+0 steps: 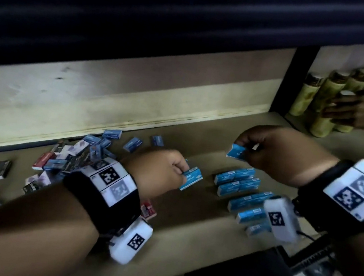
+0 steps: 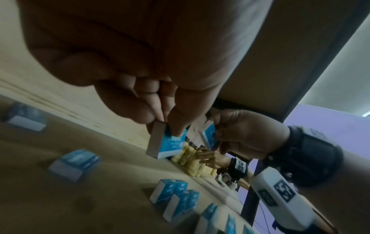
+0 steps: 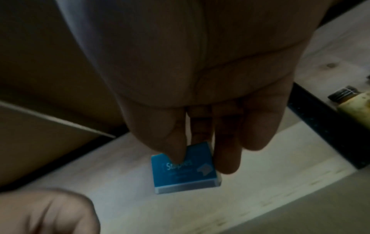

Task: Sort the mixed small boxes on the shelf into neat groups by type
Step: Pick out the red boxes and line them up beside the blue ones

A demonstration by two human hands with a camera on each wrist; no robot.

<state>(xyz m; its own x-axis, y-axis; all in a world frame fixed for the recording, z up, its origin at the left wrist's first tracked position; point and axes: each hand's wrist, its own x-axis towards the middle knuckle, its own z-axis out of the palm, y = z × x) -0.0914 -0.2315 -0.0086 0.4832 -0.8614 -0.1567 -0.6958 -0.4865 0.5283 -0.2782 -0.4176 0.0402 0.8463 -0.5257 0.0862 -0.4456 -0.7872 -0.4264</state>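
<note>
Left hand (image 1: 159, 165) pinches one blue box (image 1: 191, 179), right hand (image 1: 277, 151) another (image 1: 237, 151) (both bound for the blue rows (image 1: 237, 182), I judge).

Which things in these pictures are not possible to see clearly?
- Mixed pile, head view: print blurred; the left hand's wristband covers part.
- Sorted blue boxes, head view: the nearest are behind the right wrist's camera.
- Bottles, head view: cut by the right edge, labels unreadable.

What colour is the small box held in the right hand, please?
Blue, with a pale edge; the box shows best in the right wrist view.
</note>
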